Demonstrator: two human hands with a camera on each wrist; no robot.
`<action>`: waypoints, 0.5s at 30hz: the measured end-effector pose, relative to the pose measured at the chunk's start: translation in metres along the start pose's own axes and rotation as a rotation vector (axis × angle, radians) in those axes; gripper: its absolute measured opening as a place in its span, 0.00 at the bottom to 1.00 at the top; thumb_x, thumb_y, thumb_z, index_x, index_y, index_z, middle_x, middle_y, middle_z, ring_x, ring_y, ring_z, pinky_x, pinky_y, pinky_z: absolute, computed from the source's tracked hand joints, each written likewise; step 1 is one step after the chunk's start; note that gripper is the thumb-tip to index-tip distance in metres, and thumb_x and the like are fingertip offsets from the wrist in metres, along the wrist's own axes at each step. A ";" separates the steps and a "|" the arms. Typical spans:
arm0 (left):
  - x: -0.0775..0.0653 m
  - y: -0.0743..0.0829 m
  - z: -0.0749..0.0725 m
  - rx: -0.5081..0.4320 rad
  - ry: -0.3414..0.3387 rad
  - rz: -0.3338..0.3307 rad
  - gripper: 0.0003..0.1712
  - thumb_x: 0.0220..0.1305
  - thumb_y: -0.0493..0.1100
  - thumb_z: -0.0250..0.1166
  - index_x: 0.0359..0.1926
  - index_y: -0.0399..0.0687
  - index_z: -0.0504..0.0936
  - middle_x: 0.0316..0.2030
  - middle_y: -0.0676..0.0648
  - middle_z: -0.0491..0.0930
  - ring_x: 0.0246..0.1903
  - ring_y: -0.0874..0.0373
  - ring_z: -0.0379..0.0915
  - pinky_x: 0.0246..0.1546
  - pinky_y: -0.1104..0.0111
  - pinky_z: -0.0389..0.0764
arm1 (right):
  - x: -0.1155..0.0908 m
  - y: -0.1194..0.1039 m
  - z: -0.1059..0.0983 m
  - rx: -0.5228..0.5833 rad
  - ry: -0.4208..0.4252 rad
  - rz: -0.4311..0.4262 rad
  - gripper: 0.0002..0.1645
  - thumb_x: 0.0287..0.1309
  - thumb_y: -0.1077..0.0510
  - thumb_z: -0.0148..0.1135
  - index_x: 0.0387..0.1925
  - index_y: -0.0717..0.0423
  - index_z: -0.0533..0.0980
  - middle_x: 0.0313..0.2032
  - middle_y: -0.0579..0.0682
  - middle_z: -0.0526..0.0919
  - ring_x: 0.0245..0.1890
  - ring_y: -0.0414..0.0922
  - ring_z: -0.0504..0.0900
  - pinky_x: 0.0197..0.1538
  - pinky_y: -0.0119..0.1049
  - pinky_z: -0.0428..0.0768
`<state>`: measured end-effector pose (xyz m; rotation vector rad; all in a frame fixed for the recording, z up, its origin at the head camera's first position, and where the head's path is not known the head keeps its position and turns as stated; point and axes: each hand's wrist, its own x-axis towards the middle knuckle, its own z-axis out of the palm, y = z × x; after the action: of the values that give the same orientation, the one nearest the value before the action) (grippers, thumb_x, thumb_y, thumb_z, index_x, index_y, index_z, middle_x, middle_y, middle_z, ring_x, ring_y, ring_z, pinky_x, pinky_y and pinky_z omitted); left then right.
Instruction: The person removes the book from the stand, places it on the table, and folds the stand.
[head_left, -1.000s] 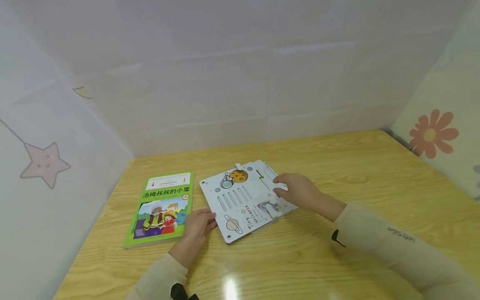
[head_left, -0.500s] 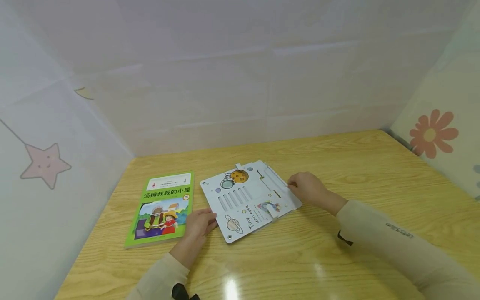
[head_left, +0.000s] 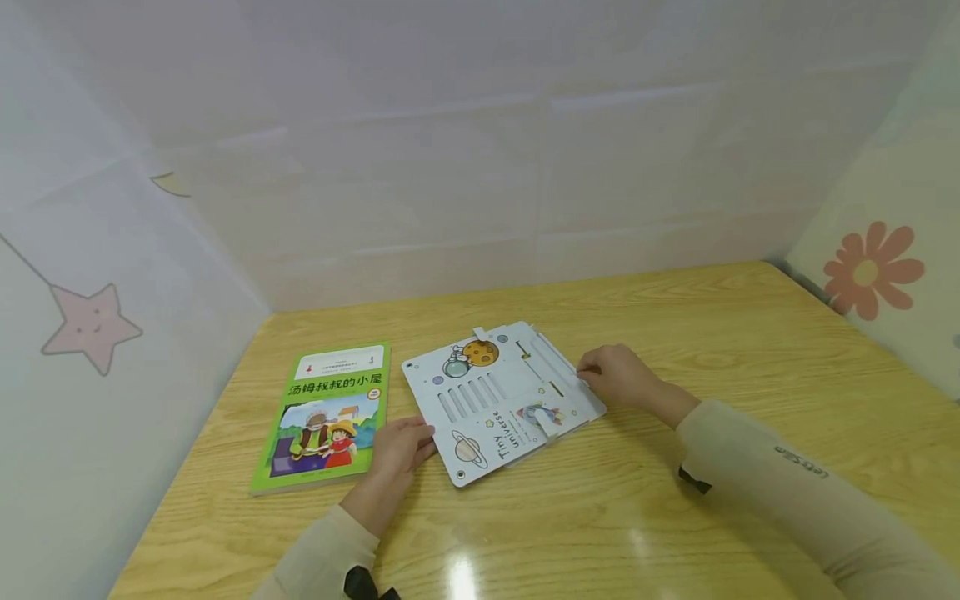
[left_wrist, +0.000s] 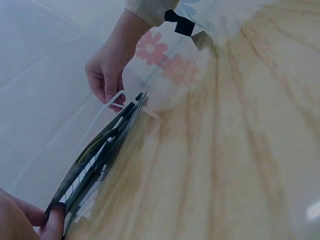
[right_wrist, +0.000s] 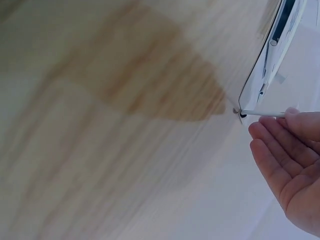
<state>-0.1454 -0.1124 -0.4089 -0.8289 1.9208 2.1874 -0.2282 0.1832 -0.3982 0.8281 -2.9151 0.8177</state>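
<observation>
A white book stand (head_left: 510,379) with "Tiny universe", a rocket, planets and an astronaut printed on it lies at an angle on the table. My left hand (head_left: 397,450) pinches its left edge, thumb and fingers on either side in the left wrist view. At the stand's right edge, my right hand (head_left: 618,383) pinches a thin white wire bar (right_wrist: 262,113) between thumb and fingers. That bar stands up from the panel as a raised loop (left_wrist: 117,95) in the left wrist view. Left of the stand lies a green-bordered picture book (head_left: 330,433), cover up.
Everything lies on a wood-grain table (head_left: 525,533). A pale cloth wall (head_left: 480,167) rises behind it. Side panels carry a pink star (head_left: 92,325) on the left and a red flower (head_left: 870,271) on the right.
My right hand has moved right, from over the stand's right part to its right edge, uncovering the slot there. My left hand and the picture book have stayed in place.
</observation>
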 end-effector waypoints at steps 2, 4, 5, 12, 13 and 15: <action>0.000 0.000 0.000 -0.002 0.001 0.001 0.19 0.52 0.25 0.54 0.48 0.22 0.66 0.39 0.34 0.71 0.31 0.55 0.74 0.35 0.67 0.76 | 0.000 0.000 0.000 -0.005 -0.003 -0.012 0.04 0.49 0.66 0.57 0.24 0.63 0.78 0.22 0.48 0.78 0.19 0.38 0.70 0.23 0.30 0.71; 0.000 0.001 0.000 -0.003 0.003 -0.001 0.19 0.52 0.25 0.54 0.48 0.23 0.66 0.39 0.34 0.72 0.31 0.56 0.74 0.35 0.67 0.76 | 0.000 -0.001 -0.001 -0.006 -0.012 -0.017 0.04 0.49 0.67 0.57 0.24 0.62 0.78 0.21 0.48 0.77 0.19 0.38 0.69 0.22 0.30 0.70; 0.000 0.001 0.000 -0.002 0.003 -0.003 0.19 0.52 0.25 0.54 0.48 0.23 0.66 0.39 0.34 0.71 0.31 0.56 0.74 0.35 0.67 0.76 | 0.001 -0.001 -0.001 -0.009 -0.017 -0.015 0.04 0.49 0.67 0.58 0.24 0.62 0.78 0.21 0.48 0.77 0.19 0.38 0.69 0.22 0.30 0.70; 0.000 0.001 0.000 -0.005 0.001 -0.003 0.19 0.52 0.25 0.54 0.48 0.23 0.66 0.39 0.34 0.71 0.30 0.56 0.74 0.35 0.67 0.76 | 0.005 -0.006 0.002 -0.073 -0.078 -0.055 0.04 0.49 0.66 0.59 0.22 0.60 0.77 0.21 0.46 0.77 0.20 0.37 0.68 0.24 0.30 0.70; 0.000 0.000 0.000 -0.008 0.002 -0.002 0.19 0.52 0.25 0.54 0.48 0.23 0.66 0.39 0.34 0.72 0.30 0.56 0.74 0.35 0.67 0.76 | 0.006 -0.006 0.003 -0.089 -0.087 -0.064 0.04 0.49 0.66 0.59 0.22 0.60 0.77 0.21 0.45 0.77 0.20 0.37 0.68 0.24 0.30 0.70; 0.001 0.000 0.000 -0.015 0.003 0.003 0.20 0.52 0.25 0.53 0.48 0.22 0.66 0.39 0.33 0.72 0.30 0.56 0.74 0.35 0.67 0.76 | 0.006 -0.007 0.004 -0.126 -0.090 -0.082 0.04 0.49 0.65 0.59 0.22 0.59 0.77 0.21 0.45 0.77 0.19 0.37 0.68 0.24 0.30 0.70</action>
<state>-0.1462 -0.1124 -0.4091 -0.8331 1.9112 2.2058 -0.2296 0.1733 -0.3974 0.9906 -2.9484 0.5998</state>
